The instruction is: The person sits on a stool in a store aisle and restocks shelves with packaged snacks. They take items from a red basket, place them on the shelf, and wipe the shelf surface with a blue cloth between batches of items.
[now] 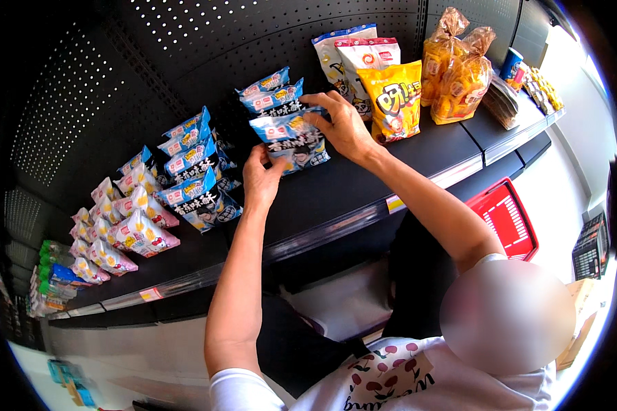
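A blue-and-black snack bag stands upright near the front of a row on the black shelf, between my two hands. My left hand grips its lower left side, with the thumb on the front and the fingers partly hidden. At its upper right, my right hand holds the edge between thumb and fingers, and its index finger reaches toward the matching bag just behind. More of the same blue bags stand in a row to the left.
Further left are several white-and-pink snack bags and green packs. A yellow chip bag stands right of my right hand, beside clear bags of yellow packs. The black shelf has a clear front rail. A red basket is below.
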The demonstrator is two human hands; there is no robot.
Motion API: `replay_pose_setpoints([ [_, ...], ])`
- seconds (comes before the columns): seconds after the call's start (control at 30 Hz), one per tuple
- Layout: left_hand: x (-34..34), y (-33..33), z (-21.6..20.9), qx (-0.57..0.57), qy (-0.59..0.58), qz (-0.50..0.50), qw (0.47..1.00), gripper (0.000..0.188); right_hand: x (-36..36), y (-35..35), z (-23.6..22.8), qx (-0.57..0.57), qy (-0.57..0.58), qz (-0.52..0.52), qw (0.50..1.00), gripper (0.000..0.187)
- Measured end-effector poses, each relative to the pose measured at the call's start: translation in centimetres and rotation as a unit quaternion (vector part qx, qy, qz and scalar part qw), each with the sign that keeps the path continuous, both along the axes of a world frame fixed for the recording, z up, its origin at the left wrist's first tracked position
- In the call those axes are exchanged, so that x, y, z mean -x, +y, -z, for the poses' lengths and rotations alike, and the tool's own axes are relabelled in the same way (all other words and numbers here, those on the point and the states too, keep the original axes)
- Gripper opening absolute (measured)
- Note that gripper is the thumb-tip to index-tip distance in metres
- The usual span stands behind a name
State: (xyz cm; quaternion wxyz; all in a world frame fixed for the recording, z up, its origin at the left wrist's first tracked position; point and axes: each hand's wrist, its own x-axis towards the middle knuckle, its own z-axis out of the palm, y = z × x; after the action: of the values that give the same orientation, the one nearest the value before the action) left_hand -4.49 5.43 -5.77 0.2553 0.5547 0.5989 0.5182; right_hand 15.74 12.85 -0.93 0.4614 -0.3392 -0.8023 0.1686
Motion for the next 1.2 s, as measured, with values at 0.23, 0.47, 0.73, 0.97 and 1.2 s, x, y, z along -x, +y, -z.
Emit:
replay_pose_setpoints([
  [0.23,0.3,0.6,1.9,-0.038,0.051,-0.045,0.997,0.044,-0.6,-0.4,2.7,0.124,0.089,0.0,0.988,0.092],
  [0.47,-0.8,0.0,1.0,0.027,0.021,-0.05,0.998,0.036,0.0,-0.2,3.2,0.144,0.045,-0.034,0.988,0.078],
  [0.73,-0.5,0.3,0.5,0.047,0.019,-0.062,0.997,0.031,0.6,-0.2,3.7,0.157,-0.028,-0.032,0.987,0.06],
  [0.97,0.0,0.8,1.2,0.053,0.017,-0.065,0.996,0.045,0.9,0.5,4.3,0.18,-0.016,-0.036,0.983,0.073],
  [1.2,-0.3,0.0,0.7,0.028,0.006,-0.069,0.997,0.05,0.9,0.7,4.8,0.183,0.001,-0.052,0.982,0.068],
])
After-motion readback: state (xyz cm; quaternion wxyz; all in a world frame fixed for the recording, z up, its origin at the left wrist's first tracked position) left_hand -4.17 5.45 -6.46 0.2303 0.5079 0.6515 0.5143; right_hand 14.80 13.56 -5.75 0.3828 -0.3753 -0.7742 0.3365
